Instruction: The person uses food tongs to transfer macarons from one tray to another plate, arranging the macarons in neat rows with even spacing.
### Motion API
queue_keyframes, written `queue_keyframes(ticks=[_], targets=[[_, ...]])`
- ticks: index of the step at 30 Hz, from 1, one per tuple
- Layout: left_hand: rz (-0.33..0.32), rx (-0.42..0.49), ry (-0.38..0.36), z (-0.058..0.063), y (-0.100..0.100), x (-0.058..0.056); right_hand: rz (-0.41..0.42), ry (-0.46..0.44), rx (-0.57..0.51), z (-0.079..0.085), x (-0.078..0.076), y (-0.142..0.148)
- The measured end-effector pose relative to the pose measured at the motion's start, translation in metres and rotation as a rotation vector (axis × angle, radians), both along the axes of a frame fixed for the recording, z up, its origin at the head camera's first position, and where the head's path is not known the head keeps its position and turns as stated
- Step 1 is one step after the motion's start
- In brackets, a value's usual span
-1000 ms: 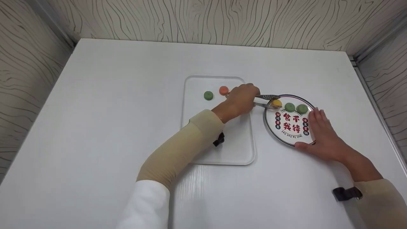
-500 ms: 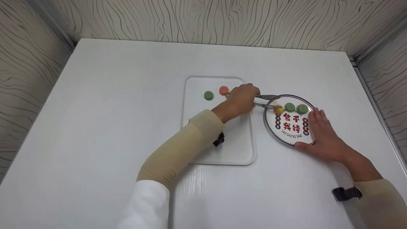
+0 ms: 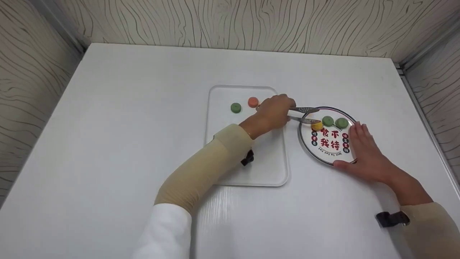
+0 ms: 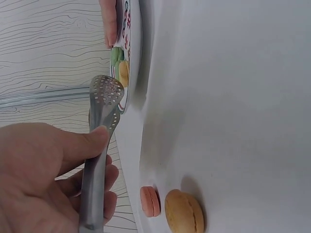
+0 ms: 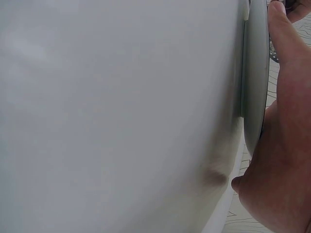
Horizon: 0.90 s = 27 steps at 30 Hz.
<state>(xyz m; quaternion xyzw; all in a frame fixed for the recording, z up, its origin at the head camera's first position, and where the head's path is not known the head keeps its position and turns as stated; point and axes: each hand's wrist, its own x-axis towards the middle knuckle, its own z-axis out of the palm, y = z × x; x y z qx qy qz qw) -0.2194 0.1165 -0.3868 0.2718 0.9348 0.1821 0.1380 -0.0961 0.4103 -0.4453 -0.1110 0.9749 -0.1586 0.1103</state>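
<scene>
Metal tongs with perforated ends are held in my left hand, thumb on one arm and fingers round the other. In the head view, their ends stand apart over the left rim of a round plate. A yellow macaron lies on the plate, partly under the lower tong end. Beside it on the plate sit green macarons. My right hand rests against the plate's right edge, fingers straight along the rim and thumb at the near edge.
A white rectangular tray lies left of the plate, under my left forearm. On it are a green macaron, a pink-orange macaron and a tan macaron that my left hand hides in the head view. Patterned walls enclose the table.
The yellow macaron has shifted from the plate's rim inward and slightly nearer. The tong ends have moved slightly right and now stand apart over it. My right hand keeps its place.
</scene>
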Motion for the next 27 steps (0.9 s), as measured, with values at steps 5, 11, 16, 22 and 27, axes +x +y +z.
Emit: queue_keyframes(ticks=[5, 11, 16, 22, 27], targets=[[-0.043, 0.006, -0.004, 0.001, 0.002, 0.001, 0.006, 0.005, 0.002, 0.0, 0.0, 0.0], [-0.055, -0.032, 0.005, 0.0, 0.007, 0.003, 0.013, 0.021, -0.011, -0.001, 0.001, 0.001], [-0.044, -0.08, 0.049, -0.003, 0.011, 0.005, 0.022, 0.038, -0.016, -0.003, 0.0, 0.002], [-0.026, -0.146, 0.065, -0.003, 0.019, 0.008, 0.018, 0.033, -0.014, -0.004, 0.0, 0.002], [-0.001, -0.175, 0.077, -0.002, 0.023, 0.009, 0.015, 0.029, -0.018, -0.005, 0.0, 0.003]])
